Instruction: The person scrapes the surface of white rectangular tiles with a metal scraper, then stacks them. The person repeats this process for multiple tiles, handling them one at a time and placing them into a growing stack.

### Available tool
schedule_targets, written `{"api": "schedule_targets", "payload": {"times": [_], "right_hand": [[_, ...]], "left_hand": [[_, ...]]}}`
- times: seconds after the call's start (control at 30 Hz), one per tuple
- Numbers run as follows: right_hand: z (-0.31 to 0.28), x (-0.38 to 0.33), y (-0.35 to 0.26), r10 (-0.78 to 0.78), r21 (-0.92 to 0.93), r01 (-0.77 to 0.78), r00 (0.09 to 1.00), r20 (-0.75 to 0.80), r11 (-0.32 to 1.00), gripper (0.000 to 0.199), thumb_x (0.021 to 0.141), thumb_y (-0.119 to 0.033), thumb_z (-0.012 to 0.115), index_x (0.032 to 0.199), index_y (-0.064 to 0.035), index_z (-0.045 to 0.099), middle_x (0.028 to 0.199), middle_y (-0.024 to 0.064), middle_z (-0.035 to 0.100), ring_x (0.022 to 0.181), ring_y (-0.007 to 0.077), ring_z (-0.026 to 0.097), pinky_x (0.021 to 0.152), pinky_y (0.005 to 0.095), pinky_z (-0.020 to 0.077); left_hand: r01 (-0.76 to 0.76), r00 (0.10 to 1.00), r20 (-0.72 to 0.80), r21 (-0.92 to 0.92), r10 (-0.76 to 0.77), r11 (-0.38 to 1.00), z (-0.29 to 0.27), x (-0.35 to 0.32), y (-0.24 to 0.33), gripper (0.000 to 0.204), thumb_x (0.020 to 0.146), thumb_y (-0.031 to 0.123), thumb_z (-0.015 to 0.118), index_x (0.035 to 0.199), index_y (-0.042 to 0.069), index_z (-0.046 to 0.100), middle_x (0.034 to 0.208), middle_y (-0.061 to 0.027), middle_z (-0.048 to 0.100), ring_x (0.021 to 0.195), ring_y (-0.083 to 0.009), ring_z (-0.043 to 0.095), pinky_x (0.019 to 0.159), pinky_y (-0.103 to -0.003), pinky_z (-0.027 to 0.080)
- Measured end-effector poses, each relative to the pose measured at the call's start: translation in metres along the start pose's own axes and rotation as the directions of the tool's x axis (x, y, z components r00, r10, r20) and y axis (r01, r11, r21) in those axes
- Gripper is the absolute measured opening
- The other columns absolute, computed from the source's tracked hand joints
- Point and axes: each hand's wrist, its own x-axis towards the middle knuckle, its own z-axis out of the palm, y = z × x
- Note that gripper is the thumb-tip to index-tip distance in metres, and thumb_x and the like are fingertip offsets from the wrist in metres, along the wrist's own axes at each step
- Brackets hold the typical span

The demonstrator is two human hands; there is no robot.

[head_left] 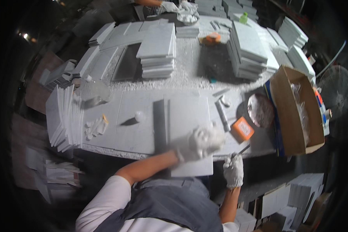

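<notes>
A pale grey slab [189, 116] lies before me, its near end reaching past the table's front edge. My left hand [201, 142], in a white knit glove, is over the slab's near part. Motion blurs its fingers, and whether something whitish is in them I cannot make out. To the right, just off the front edge, my gloved right hand [233, 170] is closed around a thin dark tool [244, 149] whose tip points up and right. An orange-and-white block [243, 129] sits beyond that tip, with a grey cylindrical tube [223, 115] beside it.
A round foil-like dish [260, 110] stands beside an open cardboard box [297, 110] at right. Upright slabs [65, 118] lean at left, near crumpled gloves [96, 127] and a clear jug [94, 92]. Slab stacks [157, 50] rise farther back. Across the table, another person's gloved hands [178, 7] work by a bowl.
</notes>
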Motion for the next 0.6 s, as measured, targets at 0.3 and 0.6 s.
{"api": "schedule_targets", "payload": {"times": [0.3, 0.6], "right_hand": [[0.011, -0.031, -0.039, 0.2, 0.629, -0.136, 0.979, -0.032, 0.765, 0.017, 0.109, -0.018, 0.049, 0.124, -0.0084, 0.05, 0.102, 0.0059, 0.056, 0.079, 0.0115, 0.051, 0.06, 0.0231, 0.0441], [0.016, -0.035, -0.068, 0.024, 0.32, 0.043, 0.979, -0.202, 0.946, 0.025, 0.109, -0.024, 0.051, 0.126, -0.0054, 0.051, 0.106, 0.0094, 0.061, 0.091, 0.0205, 0.063, 0.077, 0.0342, 0.056]], "left_hand": [[0.099, 0.764, 0.268, 0.85, -0.587, 0.517, -0.017, 0.027, -0.039, 0.067, 0.099, 0.058, 0.041, 0.137, 0.006, 0.058, 0.144, -0.0189, 0.055, 0.134, -0.0329, 0.05, 0.111, -0.048, 0.037], [0.224, 0.847, 0.451, -0.783, 0.282, 0.581, 0.009, -0.02, 0.128, 0.033, 0.098, 0.038, 0.058, 0.1, 0.007, 0.068, 0.092, -0.0164, 0.065, 0.09, -0.0373, 0.062, 0.083, -0.045, 0.052]]}}
